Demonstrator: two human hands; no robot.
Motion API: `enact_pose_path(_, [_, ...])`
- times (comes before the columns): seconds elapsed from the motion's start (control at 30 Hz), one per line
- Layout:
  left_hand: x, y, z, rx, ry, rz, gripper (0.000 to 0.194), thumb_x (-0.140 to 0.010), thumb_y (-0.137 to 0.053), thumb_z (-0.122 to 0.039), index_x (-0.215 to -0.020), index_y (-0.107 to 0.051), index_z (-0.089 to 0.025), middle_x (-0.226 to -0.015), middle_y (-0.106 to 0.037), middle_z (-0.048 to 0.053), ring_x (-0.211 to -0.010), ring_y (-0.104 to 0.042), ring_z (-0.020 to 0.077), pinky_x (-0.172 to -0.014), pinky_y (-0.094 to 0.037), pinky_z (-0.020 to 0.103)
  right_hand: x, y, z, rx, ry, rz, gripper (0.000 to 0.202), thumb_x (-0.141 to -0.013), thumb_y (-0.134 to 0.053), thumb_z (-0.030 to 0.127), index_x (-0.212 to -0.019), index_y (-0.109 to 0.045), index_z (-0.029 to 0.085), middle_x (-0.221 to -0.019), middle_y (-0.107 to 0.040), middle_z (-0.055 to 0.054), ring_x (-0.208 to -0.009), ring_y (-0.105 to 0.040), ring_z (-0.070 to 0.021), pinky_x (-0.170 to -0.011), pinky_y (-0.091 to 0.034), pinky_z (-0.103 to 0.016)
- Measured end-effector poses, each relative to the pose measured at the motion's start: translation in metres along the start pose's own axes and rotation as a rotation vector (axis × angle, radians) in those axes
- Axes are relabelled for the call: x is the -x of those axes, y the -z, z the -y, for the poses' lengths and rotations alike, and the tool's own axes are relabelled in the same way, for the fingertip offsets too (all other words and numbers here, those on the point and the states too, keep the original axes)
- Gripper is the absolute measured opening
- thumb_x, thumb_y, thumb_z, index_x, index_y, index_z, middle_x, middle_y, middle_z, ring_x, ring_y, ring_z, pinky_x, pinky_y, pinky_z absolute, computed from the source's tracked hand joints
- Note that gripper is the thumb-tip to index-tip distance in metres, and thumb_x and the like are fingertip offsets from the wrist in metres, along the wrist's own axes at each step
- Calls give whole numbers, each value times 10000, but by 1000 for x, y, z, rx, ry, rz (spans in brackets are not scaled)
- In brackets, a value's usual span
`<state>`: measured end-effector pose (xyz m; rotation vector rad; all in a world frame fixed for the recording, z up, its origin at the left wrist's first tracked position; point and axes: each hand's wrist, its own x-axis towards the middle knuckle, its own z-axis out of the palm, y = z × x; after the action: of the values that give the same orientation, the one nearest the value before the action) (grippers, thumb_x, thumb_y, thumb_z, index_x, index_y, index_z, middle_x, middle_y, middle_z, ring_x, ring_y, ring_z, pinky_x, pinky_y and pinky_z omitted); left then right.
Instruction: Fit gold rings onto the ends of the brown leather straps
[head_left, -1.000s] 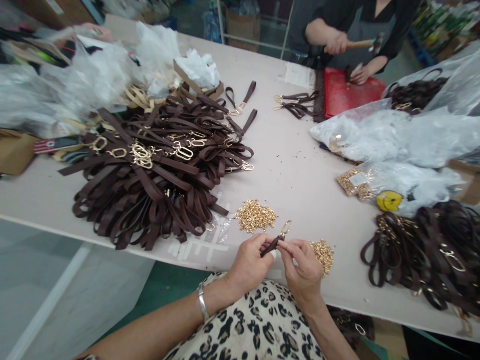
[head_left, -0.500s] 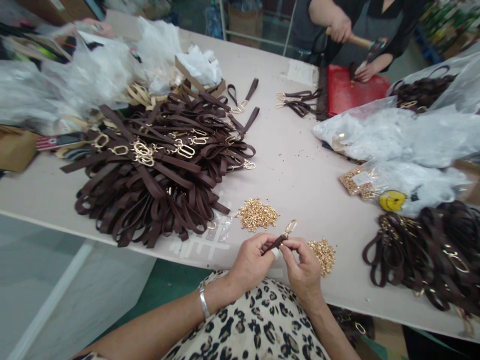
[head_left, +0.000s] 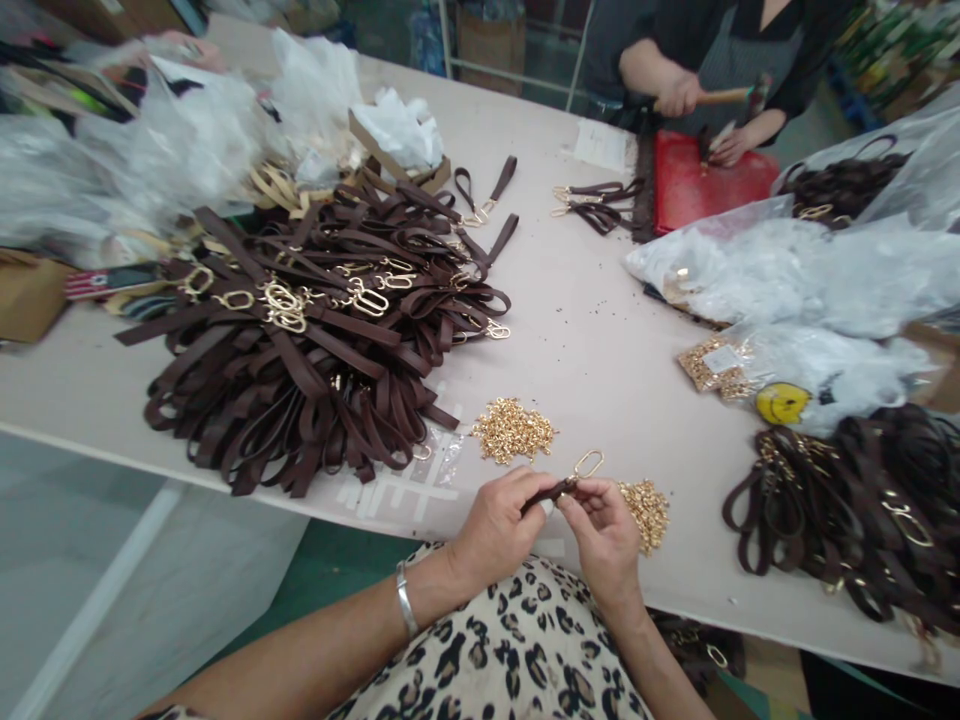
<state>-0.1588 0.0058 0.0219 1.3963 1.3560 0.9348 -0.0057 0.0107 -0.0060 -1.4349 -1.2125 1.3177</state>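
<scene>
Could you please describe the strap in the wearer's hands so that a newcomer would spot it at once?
On the pale table, start from the large strap heap at left, then go right to the near edge. There the left hand and right hand hold one brown strap, its gold oval ring sticking out. Unlike the heaped straps, it is in those fingers.

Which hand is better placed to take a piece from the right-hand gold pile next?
The right hand, probably: it's beside that gold pile; the left hand is farther, gripping the brown strap.
</scene>
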Motion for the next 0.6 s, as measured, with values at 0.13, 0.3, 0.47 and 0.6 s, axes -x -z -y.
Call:
enact_pose_path(0.13, [0, -2, -2, -25, 3, -1, 365, -752, -468, -5, -993, -667, -194, -857, -627, 26, -826, -560, 162, -747, -438, 295, -1, -1, 0, -68, -27, -13, 287, -796, -688, 321, -1005, -534, 198, -901, -658, -46, -814, -634, -164, -739, -540, -308])
enact_pose_path(0.3, [0, -5, -3, -15, -16, -35, 373, -762, -458, -12, -1017, -660, -194, -873, -624, 31, -825, -560, 163, -747, -443, 301, -3, -2, 2, -155, -95, -12, 326, -781, -711, 302, -1038, -537, 202, -901, -666, -31, -823, -635, -153, -752, -528, -287])
enact_pose_path(0.47, [-2, -5, 6, -9, -42, -44, 359, -735, -461, -10, -969, -671, -183, -833, -618, 29, -795, -554, 166, -723, -439, 303, -10, -4, -1, -239, -203, 64, 280, -764, -728, 305, -981, -593, 190, -890, -689, -23, -818, -636, -143, -757, -514, -267])
enact_pose_path(0.6, [-6, -6, 12, 133, 69, -3, 263, -770, -539, -93, -964, -684, -194, -839, -638, 22, -788, -559, 160, -723, -446, 287, -15, -1, -9, -273, -233, 98, 240, -759, -738, 304, -926, -606, 192, -845, -691, -8, -784, -624, -132, -731, -498, -247])
